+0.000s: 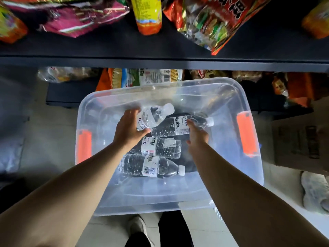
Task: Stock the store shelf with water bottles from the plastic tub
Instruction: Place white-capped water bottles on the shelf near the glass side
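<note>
A clear plastic tub [178, 84] with orange handles sits on the floor below the dark shelf [160, 63]. My left hand [127, 128] grips a water bottle [154, 114], lifted and tilted with its white cap pointing up and right. My right hand [195, 133] grips a second bottle [178, 126] lying on its side, cap to the right. Two more bottles lie on the tub's bottom: one [160, 147] in the middle, one [151, 166] nearer me with its cap to the right.
Snack bags [71, 18] and an orange-yellow bottle [148, 15] lie on the upper shelf. More packets [142, 77] fill the lower shelf behind the tub. A cardboard box [300, 147] stands at right, beside a pale shoe [313, 193]. My feet are under the tub's near edge.
</note>
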{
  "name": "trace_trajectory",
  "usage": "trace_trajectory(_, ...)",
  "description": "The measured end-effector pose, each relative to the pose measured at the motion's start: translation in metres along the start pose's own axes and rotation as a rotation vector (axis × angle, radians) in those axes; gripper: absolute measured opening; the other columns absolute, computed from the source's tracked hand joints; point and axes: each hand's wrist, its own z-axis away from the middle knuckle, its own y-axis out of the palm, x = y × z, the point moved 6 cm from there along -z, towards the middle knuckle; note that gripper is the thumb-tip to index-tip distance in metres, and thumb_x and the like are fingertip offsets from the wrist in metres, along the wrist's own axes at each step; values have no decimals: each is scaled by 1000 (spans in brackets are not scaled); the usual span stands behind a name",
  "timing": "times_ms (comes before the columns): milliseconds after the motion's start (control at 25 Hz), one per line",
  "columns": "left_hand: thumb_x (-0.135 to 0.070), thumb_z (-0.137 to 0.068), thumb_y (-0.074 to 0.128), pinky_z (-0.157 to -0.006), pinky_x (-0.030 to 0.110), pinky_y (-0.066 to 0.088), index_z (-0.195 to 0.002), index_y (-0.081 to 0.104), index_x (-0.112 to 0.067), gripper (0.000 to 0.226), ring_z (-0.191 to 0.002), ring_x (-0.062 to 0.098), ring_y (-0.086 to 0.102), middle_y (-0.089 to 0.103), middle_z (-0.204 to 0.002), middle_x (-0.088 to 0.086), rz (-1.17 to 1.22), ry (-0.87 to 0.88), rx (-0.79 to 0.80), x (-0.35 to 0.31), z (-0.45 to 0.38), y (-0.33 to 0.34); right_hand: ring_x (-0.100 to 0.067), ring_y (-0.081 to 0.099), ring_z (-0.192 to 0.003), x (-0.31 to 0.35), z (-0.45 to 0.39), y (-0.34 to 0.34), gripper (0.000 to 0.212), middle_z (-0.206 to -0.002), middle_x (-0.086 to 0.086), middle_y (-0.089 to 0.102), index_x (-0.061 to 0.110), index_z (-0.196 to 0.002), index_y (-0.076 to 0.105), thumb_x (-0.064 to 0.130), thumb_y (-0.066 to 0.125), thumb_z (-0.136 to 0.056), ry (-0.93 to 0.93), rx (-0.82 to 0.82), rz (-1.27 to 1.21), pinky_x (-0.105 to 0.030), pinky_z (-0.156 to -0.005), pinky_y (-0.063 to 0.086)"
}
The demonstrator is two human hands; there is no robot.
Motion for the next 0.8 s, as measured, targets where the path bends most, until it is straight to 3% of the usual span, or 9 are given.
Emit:
trace_trajectory(120, -28, -68, 81, -102, 35, 40, -131, 45, -9, 75, -121, 26, 49, 50, -132, 11, -8, 19, -76, -2, 2, 2, -17, 57, -88, -3, -15, 4, 65, -106, -5, 61, 5, -123, 53, 41, 76, -75, 61, -27, -5, -30, -85, 53)
trace_trajectory(240, -27, -66, 83, -102, 34, 39, -129, 47, -10, 75, -119, 27, 49, 51, -129, 10, -23, 34, -105, -3, 0, 4, -17, 61, -86, -7, -24, 8, 69, -111, -8, 66, 7, -122, 55, 42, 81, -69, 107, -28, -85, -28, -70, 56)
trace_trajectory(360, -27, -65, 83, -103, 35, 39, -129, 49, -10, 74, -119, 27, 49, 51, -129, 10, 0, 33, -100, 0, -1, 3, -17, 67, -85, -10, -26, 9, 68, -103, -7, 70, 8, -120, 57, 38, 84, -66, 131, 0, -157, -26, -59, 53)
trace_trajectory(600, -24, -64, 84, -102, 36, 40, -127, 52, -7, 72, -117, 27, 51, 53, -126, 12, 59, 37, -105, 0, 0, -1, -21, 66, -86, -10, -18, 4, 69, -107, -13, 65, 11, -127, 41, 19, 82, -71, 120, 60, -338, -20, -41, 51)
trace_trajectory(680, -25, -67, 83, -102, 35, 39, -129, 50, -7, 72, -118, 27, 51, 54, -129, 11, 72, 31, -94, 1, 2, -1, -20, 66, -88, -9, -15, 1, 64, -109, -12, 64, 16, -123, 43, 11, 80, -72, 61, 92, -400, -21, -46, 53)
trace_trajectory(800, -26, -71, 80, -105, 34, 37, -135, 45, -8, 74, -124, 25, 49, 53, -135, 10, 47, 36, -45, 2, 7, -2, -22, 67, -98, 2, -8, -2, 67, -114, -8, 65, 22, -116, 49, 15, 87, -61, -111, 119, -355, -38, -83, 57)
